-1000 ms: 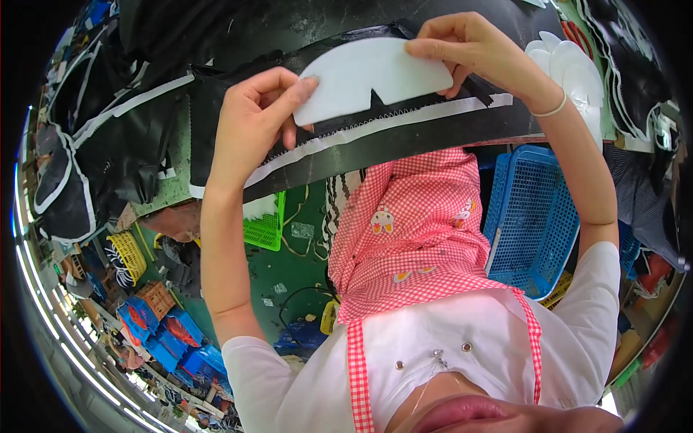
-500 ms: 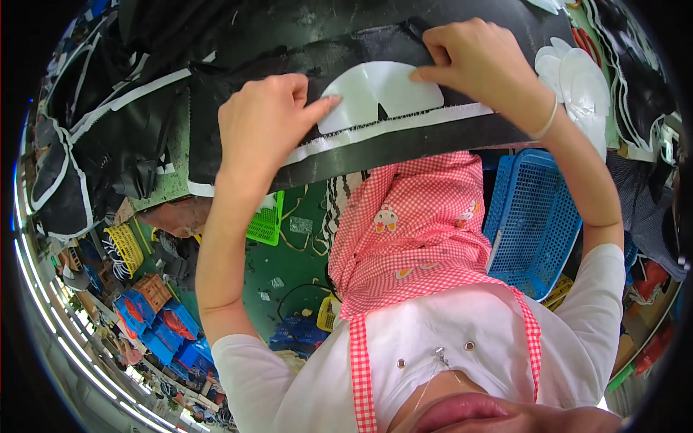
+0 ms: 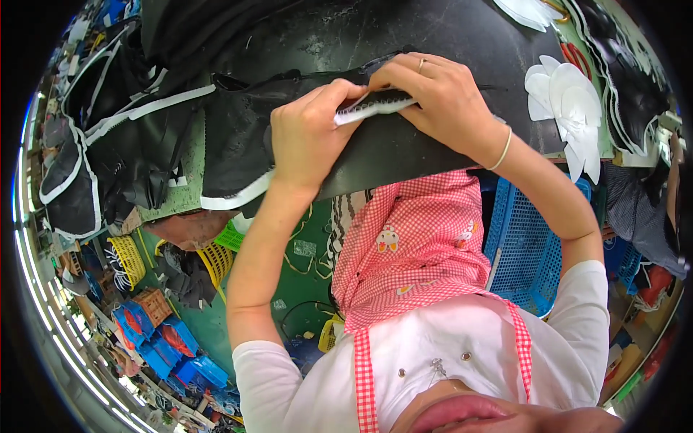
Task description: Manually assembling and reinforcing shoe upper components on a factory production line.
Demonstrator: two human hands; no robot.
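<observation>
My left hand (image 3: 310, 133) and my right hand (image 3: 444, 105) meet over a black sheet piece (image 3: 234, 137) on the dark worktop (image 3: 426, 155). Between them, a section of its white, zigzag-stitched edging (image 3: 379, 110) is turned up and pinched. Fingers of both hands are closed on the piece, thumbs near the edging. The rest of the white edging runs down to the left, past my left wrist. No half-round white piece shows between my hands; the fold and fingers cover that spot.
White rounded pieces lie in a fanned stack (image 3: 570, 94) on the right, near red-handled scissors (image 3: 580, 61). More black pieces with white edges (image 3: 130, 144) hang at the left. A blue basket (image 3: 523, 238) stands below the table edge.
My hands have drawn together from their spread position. The black piece's white edge has been lifted and folded up between them, and the half-round white piece has gone from sight.
</observation>
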